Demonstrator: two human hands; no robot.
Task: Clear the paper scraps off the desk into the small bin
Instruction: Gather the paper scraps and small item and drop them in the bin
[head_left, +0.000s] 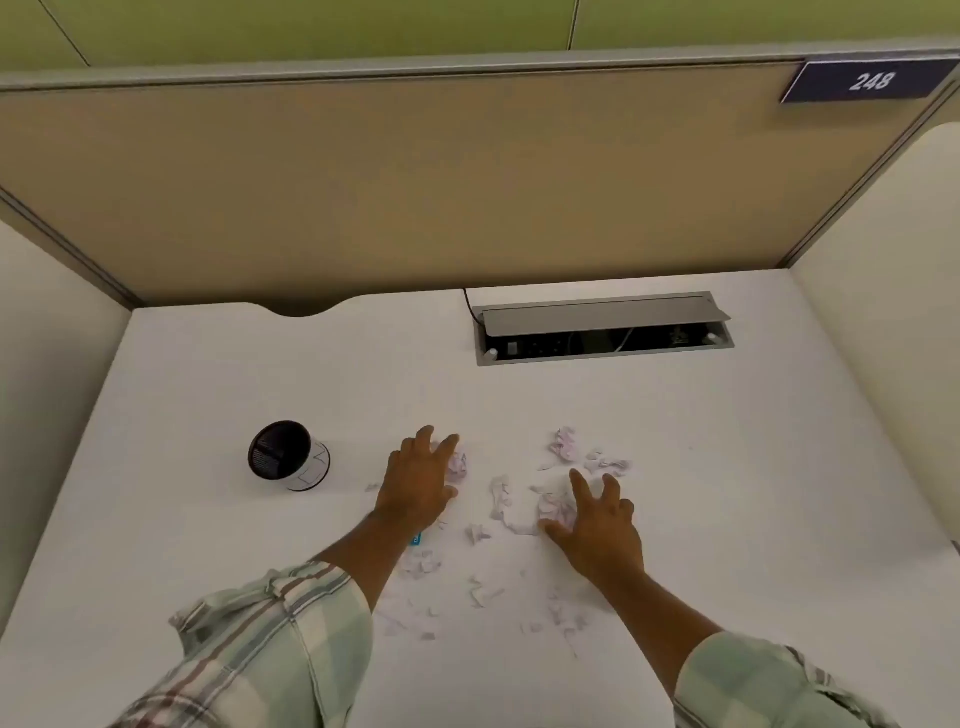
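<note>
Overhead, white desk (208, 374), beige partition (415, 182), paper scraps (501, 499) strewn.

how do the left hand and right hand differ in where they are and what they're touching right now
The left hand lies nearer the small bin, while the right hand is farther from it. The left hand's fingertips touch one crumpled scrap; the right hand rests on a larger cluster of paper scraps. The left hand's fingers sit closer together; the right hand's are spread wider. Both are open, palms down on the white desk.
</note>
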